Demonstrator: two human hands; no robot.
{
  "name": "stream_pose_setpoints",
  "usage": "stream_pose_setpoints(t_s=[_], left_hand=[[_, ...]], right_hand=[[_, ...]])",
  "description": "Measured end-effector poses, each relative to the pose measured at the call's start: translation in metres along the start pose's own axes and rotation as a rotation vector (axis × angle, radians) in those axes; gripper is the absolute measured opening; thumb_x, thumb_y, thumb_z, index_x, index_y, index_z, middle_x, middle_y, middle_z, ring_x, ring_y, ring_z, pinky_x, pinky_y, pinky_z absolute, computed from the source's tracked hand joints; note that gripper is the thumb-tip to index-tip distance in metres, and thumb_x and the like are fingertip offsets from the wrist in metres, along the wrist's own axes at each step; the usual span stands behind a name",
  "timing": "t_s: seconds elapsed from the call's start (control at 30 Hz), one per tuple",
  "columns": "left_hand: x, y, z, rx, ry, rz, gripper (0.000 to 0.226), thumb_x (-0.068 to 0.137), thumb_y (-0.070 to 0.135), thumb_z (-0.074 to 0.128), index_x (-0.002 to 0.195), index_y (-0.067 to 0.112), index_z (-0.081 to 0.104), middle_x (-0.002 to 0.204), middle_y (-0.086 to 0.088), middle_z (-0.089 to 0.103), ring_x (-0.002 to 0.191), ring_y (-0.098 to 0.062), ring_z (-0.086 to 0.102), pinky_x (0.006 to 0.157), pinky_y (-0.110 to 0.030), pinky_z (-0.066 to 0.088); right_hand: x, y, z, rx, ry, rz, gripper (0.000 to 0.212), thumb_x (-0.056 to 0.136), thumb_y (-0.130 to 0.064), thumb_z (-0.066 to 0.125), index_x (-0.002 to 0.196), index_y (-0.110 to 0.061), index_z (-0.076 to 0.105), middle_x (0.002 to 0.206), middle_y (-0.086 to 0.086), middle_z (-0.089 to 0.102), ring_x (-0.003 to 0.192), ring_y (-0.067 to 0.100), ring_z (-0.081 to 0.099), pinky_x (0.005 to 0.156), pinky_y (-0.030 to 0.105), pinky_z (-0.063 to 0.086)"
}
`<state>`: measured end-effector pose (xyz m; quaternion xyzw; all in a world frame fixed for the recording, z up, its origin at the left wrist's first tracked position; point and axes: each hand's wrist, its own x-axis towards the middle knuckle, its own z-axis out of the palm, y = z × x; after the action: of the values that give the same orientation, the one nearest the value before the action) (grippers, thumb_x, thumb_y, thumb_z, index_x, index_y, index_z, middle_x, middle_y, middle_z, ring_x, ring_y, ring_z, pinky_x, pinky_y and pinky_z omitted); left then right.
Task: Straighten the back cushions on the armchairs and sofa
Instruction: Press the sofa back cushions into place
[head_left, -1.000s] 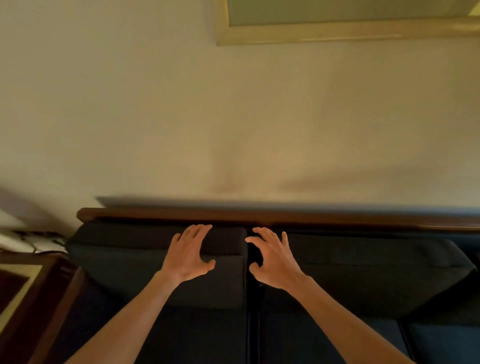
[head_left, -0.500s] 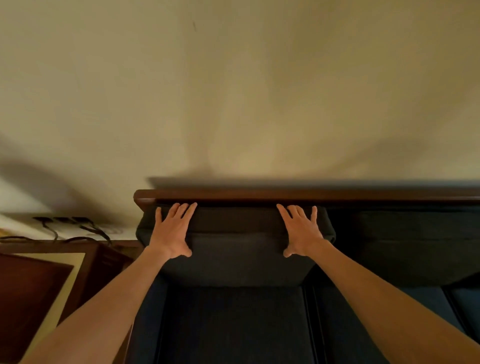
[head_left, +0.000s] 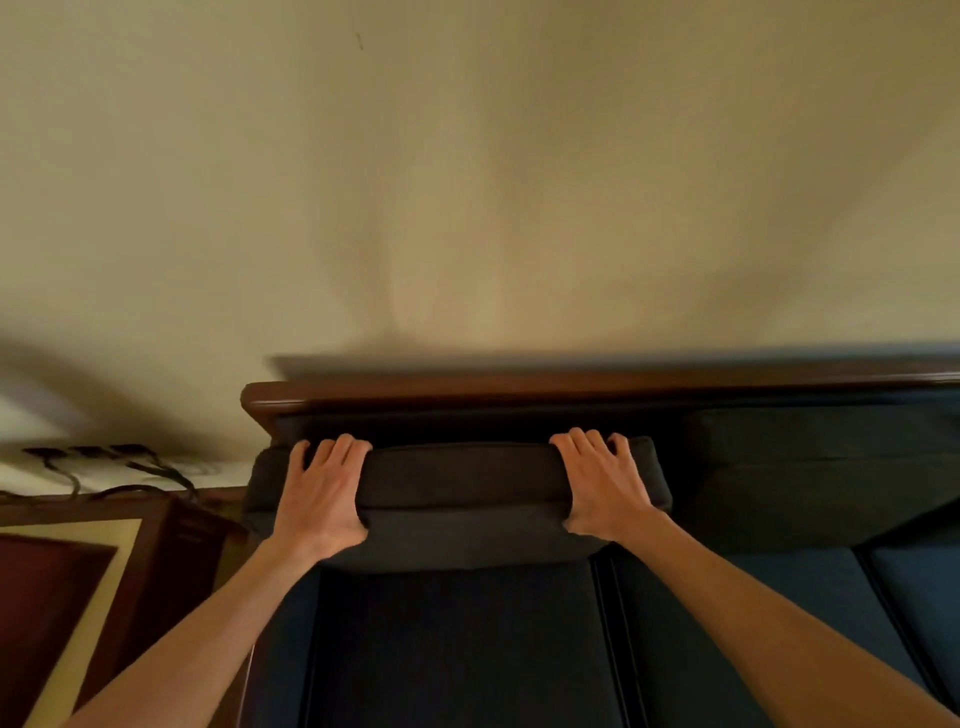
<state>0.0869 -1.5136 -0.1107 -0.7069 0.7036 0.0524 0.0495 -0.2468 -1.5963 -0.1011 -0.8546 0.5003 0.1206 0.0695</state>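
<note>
A dark back cushion (head_left: 462, 499) stands at the left end of the sofa, its top edge pulled a little forward of the wooden back rail (head_left: 467, 389). My left hand (head_left: 324, 493) grips its top left corner, fingers curled over the back edge. My right hand (head_left: 602, 486) grips the top right corner the same way. A second dark back cushion (head_left: 810, 467) leans against the rail to the right. Below lie the dark seat cushions (head_left: 457, 649).
A plain beige wall (head_left: 467, 182) rises right behind the sofa. At the left stands a dark wooden side table (head_left: 119, 571) with a pale inlaid top; black cables (head_left: 104, 462) run along the wall above it.
My hands moved apart from the seam between the two cushions to the left cushion's top corners. From lying flat, the fingers have curled over its top edge, and the cushion has tipped forward from the rail.
</note>
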Motion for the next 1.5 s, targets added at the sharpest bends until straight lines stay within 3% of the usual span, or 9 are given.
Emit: stream_pose_setpoints(t_s=[0.13,0.27,0.37,0.47,0.53,0.83,1.2,1.4,1.5], left_hand=[[-0.008,-0.011,0.003,-0.017,0.050,0.008,0.098,0.036,0.044,0.089,0.124,0.019,0.053,0.121,-0.002,0.056,0.113,-0.027,0.056,0.105,-0.053,0.036],[-0.011,0.003,0.014,-0.048,0.025,-0.014,0.106,0.042,0.041,0.089,0.135,0.017,0.045,0.133,-0.005,0.051,0.128,-0.029,0.045,0.116,-0.056,0.022],[-0.009,0.016,0.012,-0.069,0.011,-0.053,0.120,0.053,0.045,0.086,0.151,0.017,0.023,0.153,-0.008,0.030,0.147,-0.029,0.020,0.118,-0.060,0.007],[-0.015,0.063,0.011,-0.092,-0.023,0.035,0.126,0.065,0.055,0.077,0.155,0.025,-0.007,0.164,0.000,-0.008,0.150,-0.026,-0.011,0.118,-0.059,-0.005],[-0.018,0.089,0.013,-0.100,-0.006,0.029,0.127,0.066,0.056,0.075,0.154,0.029,-0.013,0.162,0.001,-0.016,0.148,-0.026,-0.017,0.119,-0.057,-0.005],[-0.013,0.038,0.010,-0.153,-0.017,-0.128,0.126,0.067,0.052,0.079,0.154,0.030,-0.008,0.164,0.001,-0.010,0.150,-0.021,-0.011,0.122,-0.041,-0.001],[-0.015,0.029,0.010,-0.161,-0.096,-0.244,0.127,0.069,0.055,0.078,0.154,0.023,-0.011,0.163,-0.003,-0.015,0.149,-0.023,-0.014,0.121,-0.040,-0.003],[-0.007,0.037,-0.021,-0.192,-0.265,-0.284,0.113,0.077,0.046,0.074,0.155,0.022,-0.004,0.164,-0.006,-0.009,0.150,-0.028,-0.008,0.120,-0.049,0.005],[-0.015,0.049,-0.043,-0.310,-0.297,-0.324,0.103,0.079,0.040,0.072,0.156,0.024,0.005,0.163,-0.008,0.006,0.150,-0.031,0.007,0.119,-0.053,0.018]], right_hand=[[-0.004,0.001,0.004,0.014,0.070,-0.006,0.105,0.056,-0.051,0.084,0.143,-0.022,0.033,0.137,0.001,0.044,0.129,0.025,0.043,0.112,0.051,0.027],[-0.010,0.001,0.021,0.036,0.067,0.063,0.110,0.056,-0.048,0.085,0.148,-0.022,0.029,0.146,0.005,0.039,0.138,0.029,0.034,0.119,0.054,0.013],[-0.014,-0.013,0.023,0.050,0.089,0.130,0.124,0.063,-0.037,0.085,0.157,-0.017,0.008,0.162,0.009,0.015,0.152,0.031,0.007,0.117,0.063,0.000],[-0.022,-0.055,0.031,0.066,0.155,-0.012,0.125,0.063,-0.024,0.082,0.158,-0.021,0.001,0.167,0.005,-0.001,0.152,0.029,-0.007,0.117,0.065,-0.002],[-0.023,-0.074,0.040,0.085,0.162,-0.091,0.118,0.070,-0.023,0.077,0.158,-0.026,-0.002,0.167,0.002,-0.005,0.152,0.027,-0.012,0.118,0.062,-0.005],[-0.010,-0.008,0.029,0.020,0.092,0.031,0.098,0.090,-0.029,0.059,0.156,-0.026,-0.013,0.166,0.000,-0.014,0.152,0.020,-0.013,0.121,0.047,-0.004],[-0.009,0.023,0.016,0.049,-0.119,0.125,0.110,0.087,-0.032,0.068,0.154,-0.025,-0.019,0.163,0.002,-0.023,0.150,0.023,-0.019,0.121,0.048,-0.003],[-0.006,0.007,-0.019,0.083,-0.267,0.129,0.096,0.093,-0.029,0.063,0.157,-0.019,-0.007,0.165,0.007,-0.014,0.152,0.027,-0.011,0.120,0.056,0.002],[-0.017,-0.008,-0.044,0.131,-0.206,0.101,0.082,0.096,-0.026,0.058,0.158,-0.020,0.004,0.166,0.006,-0.003,0.153,0.027,-0.004,0.118,0.061,0.003]])
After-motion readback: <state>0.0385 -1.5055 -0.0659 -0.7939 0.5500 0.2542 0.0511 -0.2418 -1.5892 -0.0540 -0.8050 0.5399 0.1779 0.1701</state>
